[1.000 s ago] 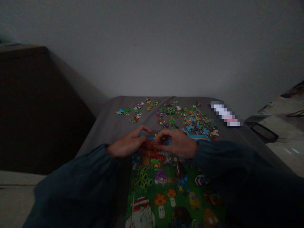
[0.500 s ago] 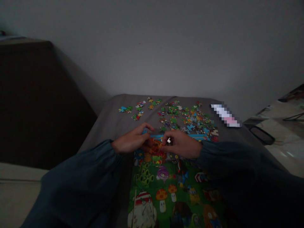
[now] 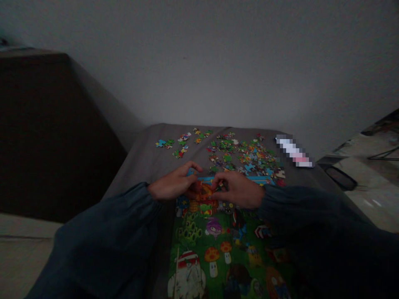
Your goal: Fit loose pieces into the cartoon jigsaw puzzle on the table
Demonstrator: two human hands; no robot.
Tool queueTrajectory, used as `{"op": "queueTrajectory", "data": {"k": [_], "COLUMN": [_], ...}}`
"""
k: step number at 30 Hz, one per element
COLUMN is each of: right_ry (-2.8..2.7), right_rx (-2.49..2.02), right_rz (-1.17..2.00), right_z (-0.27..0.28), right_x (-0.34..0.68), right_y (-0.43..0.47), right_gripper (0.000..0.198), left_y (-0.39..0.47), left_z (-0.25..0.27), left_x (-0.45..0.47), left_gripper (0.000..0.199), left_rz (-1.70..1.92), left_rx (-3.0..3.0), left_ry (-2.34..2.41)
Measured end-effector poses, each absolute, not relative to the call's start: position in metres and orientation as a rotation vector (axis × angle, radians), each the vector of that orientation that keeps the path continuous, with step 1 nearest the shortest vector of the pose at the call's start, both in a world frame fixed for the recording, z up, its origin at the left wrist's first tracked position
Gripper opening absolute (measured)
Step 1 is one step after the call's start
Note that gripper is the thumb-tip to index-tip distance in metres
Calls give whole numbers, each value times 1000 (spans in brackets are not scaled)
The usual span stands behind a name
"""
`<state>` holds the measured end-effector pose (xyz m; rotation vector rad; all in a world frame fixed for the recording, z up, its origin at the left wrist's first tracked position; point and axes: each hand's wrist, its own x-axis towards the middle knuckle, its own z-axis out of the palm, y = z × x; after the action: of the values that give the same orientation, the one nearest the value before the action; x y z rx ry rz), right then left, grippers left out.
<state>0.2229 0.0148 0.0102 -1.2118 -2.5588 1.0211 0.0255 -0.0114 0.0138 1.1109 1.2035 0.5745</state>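
A cartoon picture puzzle (image 3: 215,249) with plants and mushrooms lies in front of me, its blue strip at the far edge. My left hand (image 3: 174,181) rests at its upper left corner, thumb and forefinger apart, the other fingers bent low over the orange part. Opposite it, my right hand (image 3: 241,189) pinches a small puzzle piece (image 3: 222,185) just above the upper part of the picture. The piece looks dark and is partly covered by the fingers. A narrow gap separates the two hands.
Loose puzzle pieces (image 3: 249,155) are heaped beyond the picture, and smaller groups (image 3: 183,143) lie to the left. A phone (image 3: 294,151) with a blurred screen sits at the far right of the grey cloth (image 3: 137,162). A dark cabinet (image 3: 40,133) stands left; the wall rises behind.
The piece in my right hand has turned: its bright white face showed before and now it looks dark. The left hand is in the same place.
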Motion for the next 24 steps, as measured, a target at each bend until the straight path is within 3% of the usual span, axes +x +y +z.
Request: {"op": "queueTrajectory", "data": {"k": [4,8,15,18,24], "right_ry": [-2644,-2808,-2942,-2859,-2077], "right_rx": [-892,-503,-526,-561,-980], "right_rz": [671,569,416,611,1385], "right_z": [12,10,6,12,19], "right_x": [226,234,235,238,255], "right_y": [1,-14,-27,-27,-17], "right_gripper": [6,16,26,27,21], "left_y": [-12,-12,-13,-14,-16], "left_z": [14,13,19,24,30], "left_x": [24,24,25,23,23], "left_gripper": [29,26,26,26,35], "left_rz": [575,584,589,586,596], "left_rx": [1127,1120,1091,1071,1029], "left_ry": [1188,1182,1238,1244,1080]}}
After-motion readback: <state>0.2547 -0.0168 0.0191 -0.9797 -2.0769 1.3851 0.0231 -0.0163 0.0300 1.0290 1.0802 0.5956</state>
